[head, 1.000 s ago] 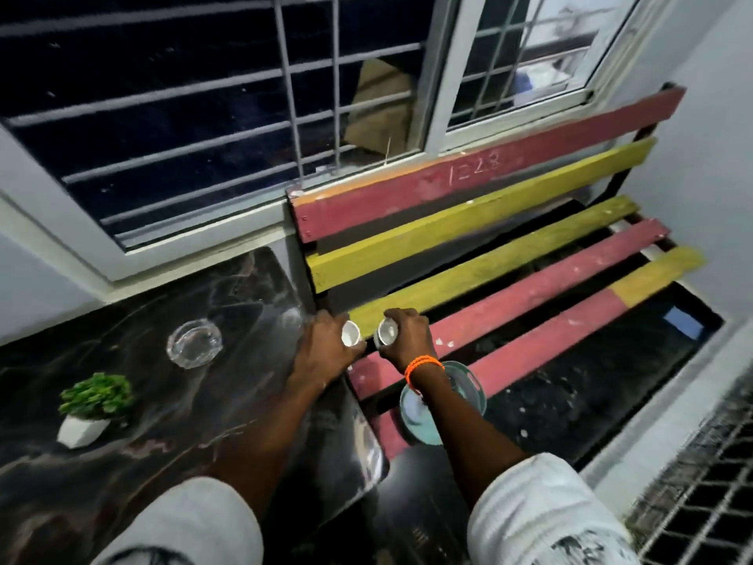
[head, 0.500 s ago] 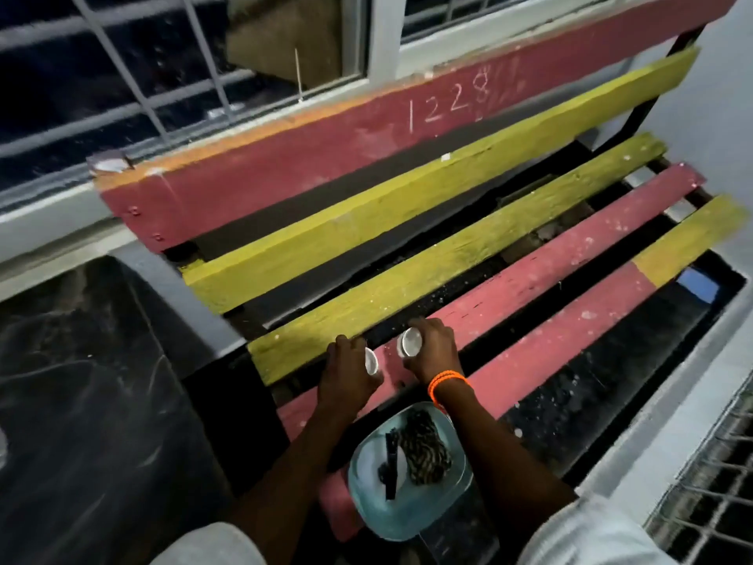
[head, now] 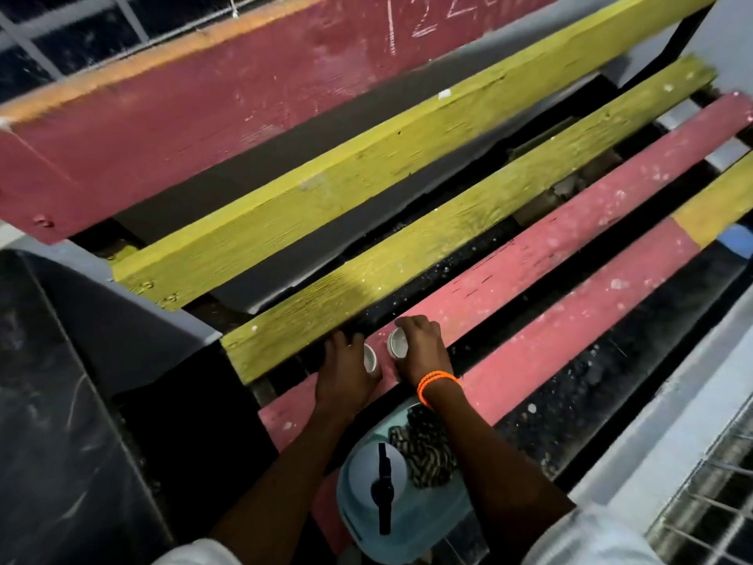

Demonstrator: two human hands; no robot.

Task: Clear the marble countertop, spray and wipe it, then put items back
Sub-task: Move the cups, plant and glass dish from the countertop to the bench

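My left hand (head: 344, 371) grips a small white cup (head: 370, 358), and my right hand (head: 419, 347) grips a second small white cup (head: 397, 343). Both cups are low over the pink slat (head: 542, 254) of a red and yellow wooden bench; I cannot tell whether they touch it. A pale blue plate (head: 411, 524) rests on the bench just below my wrists, holding a dark watch (head: 383, 489) and a coiled patterned cord (head: 426, 450). The dark marble countertop (head: 53, 422) fills the left edge.
The bench has gaps between its slats, with dark floor beneath. Its red backrest (head: 244, 99) bears chalk numbers. A barred window (head: 81, 38) runs along the top left. A white ledge (head: 672, 434) and a wire grille (head: 717, 507) lie at the lower right.
The view has swung right and closer to the bench, so the ashtray and plant left the frame. Both hands still hold the cups, now lower over the pink slat.
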